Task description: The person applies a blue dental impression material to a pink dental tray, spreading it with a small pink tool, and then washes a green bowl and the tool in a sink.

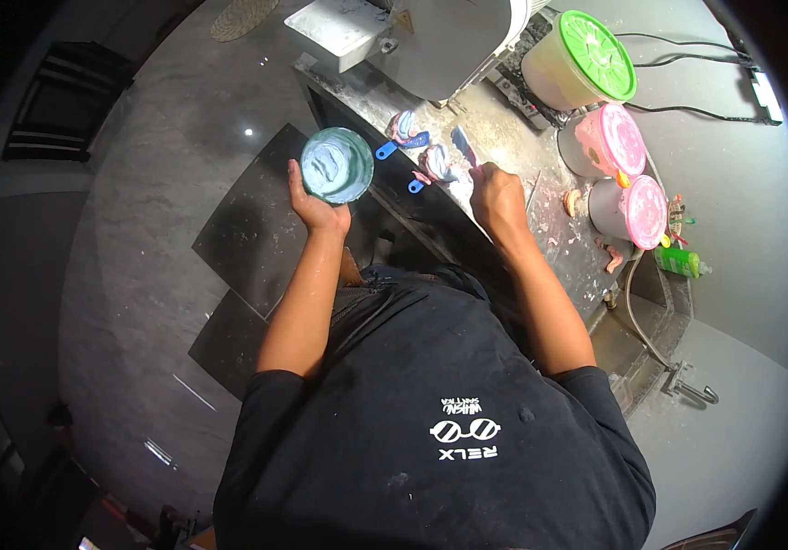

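My left hand (320,213) grips a round green mixing bowl (363,174) from below, its thumb along the near-left side. Pale blue paste (324,169) coats the inside of the bowl, which is held out past the counter's edge. Over the counter, my right hand (498,196) is closed round a spatula (464,145) with pale blue on its blade; most of its handle is hidden in the fist. Between the hands, two blue-handled pieces lie at the counter's edge, one with a handle (385,150) farther away and one with a handle (416,186) nearer. Pink and pale blue paste (436,165) covers them.
Along the wall stand a tub with a green lid (597,55) and two tubs with pink lids (622,137). Pink scraps (611,257) litter the counter. A white machine (449,41) is at the back; a sink (628,344) with a tap (692,390) lies right.
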The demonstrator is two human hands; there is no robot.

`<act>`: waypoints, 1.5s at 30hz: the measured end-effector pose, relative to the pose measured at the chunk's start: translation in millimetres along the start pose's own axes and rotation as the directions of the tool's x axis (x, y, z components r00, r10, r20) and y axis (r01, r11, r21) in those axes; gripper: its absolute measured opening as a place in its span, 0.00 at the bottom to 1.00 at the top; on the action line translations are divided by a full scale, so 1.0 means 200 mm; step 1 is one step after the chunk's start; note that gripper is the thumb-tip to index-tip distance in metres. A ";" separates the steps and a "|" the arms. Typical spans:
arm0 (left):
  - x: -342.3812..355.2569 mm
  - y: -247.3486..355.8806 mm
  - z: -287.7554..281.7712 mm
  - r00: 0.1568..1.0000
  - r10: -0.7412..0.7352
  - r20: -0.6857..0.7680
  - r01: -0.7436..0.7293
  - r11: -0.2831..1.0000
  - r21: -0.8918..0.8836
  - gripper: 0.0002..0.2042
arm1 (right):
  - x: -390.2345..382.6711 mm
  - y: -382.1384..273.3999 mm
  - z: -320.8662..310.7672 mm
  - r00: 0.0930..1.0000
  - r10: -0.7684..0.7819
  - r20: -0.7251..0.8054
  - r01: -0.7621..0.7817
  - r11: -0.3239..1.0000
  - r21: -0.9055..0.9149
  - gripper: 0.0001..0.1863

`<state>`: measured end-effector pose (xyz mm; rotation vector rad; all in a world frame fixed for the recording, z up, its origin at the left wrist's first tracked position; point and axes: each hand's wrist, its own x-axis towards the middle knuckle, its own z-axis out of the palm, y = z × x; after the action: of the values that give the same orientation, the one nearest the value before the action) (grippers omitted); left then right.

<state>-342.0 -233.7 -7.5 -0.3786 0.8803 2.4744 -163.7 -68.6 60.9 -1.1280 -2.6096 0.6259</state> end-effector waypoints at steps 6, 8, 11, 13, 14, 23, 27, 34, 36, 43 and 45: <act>0.00 -0.10 -0.01 0.959 -0.215 0.185 0.191 0.972 0.140 0.17 | -0.08 -0.26 -0.21 0.990 -0.125 0.069 0.100 0.951 0.294 0.09; -0.03 -0.15 0.04 0.947 -0.191 0.257 0.147 0.972 0.182 0.18 | -0.11 -0.25 -0.11 0.966 -0.254 0.040 0.242 0.951 0.191 0.08; -0.06 -0.19 0.12 0.963 -0.180 0.200 0.147 0.974 0.171 0.21 | -0.22 -0.24 0.08 0.924 -0.381 -0.040 0.383 0.922 0.061 0.18; -0.04 -0.19 0.14 0.988 -0.133 0.077 0.127 0.989 0.076 0.23 | -0.29 -0.27 0.09 0.855 -0.514 0.069 0.518 0.849 -0.100 0.29; -0.02 -0.18 0.13 0.996 -0.078 0.054 0.072 0.993 0.097 0.23 | -0.31 -0.28 0.07 0.851 -0.520 0.069 0.524 0.850 -0.060 0.28; -0.06 -0.08 0.15 0.928 0.122 0.351 -0.179 0.975 0.135 0.25 | -0.26 -0.20 -0.12 0.958 -0.285 0.031 0.263 0.918 0.296 0.15; -0.08 -0.11 0.18 0.818 0.238 0.523 -0.378 0.908 0.179 0.29 | -0.24 -0.20 -0.04 0.978 -0.199 0.062 0.167 0.927 0.336 0.12; -0.08 -0.20 0.13 0.855 0.230 0.465 -0.346 0.920 0.181 0.24 | -0.27 -0.31 -0.08 0.548 -0.059 0.835 -0.826 0.120 0.551 0.14; -0.06 -0.23 0.09 0.886 0.190 0.422 -0.296 0.934 0.199 0.23 | -0.26 -0.26 -0.09 0.508 -0.114 0.854 -0.860 -0.017 0.509 0.13; 0.11 -0.18 -0.07 0.982 0.156 0.104 -0.163 0.985 0.055 0.21 | -0.21 -0.05 0.10 0.848 0.294 0.440 -0.529 0.504 0.682 0.12; 0.13 -0.18 -0.08 0.988 0.131 0.076 -0.134 0.990 0.038 0.21 | -0.19 -0.03 0.18 0.902 0.328 0.281 -0.429 0.609 0.667 0.09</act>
<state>-343.0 -211.9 -48.5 -0.2189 0.9538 2.5675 -155.0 -111.4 31.0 -1.3633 -1.8392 1.6843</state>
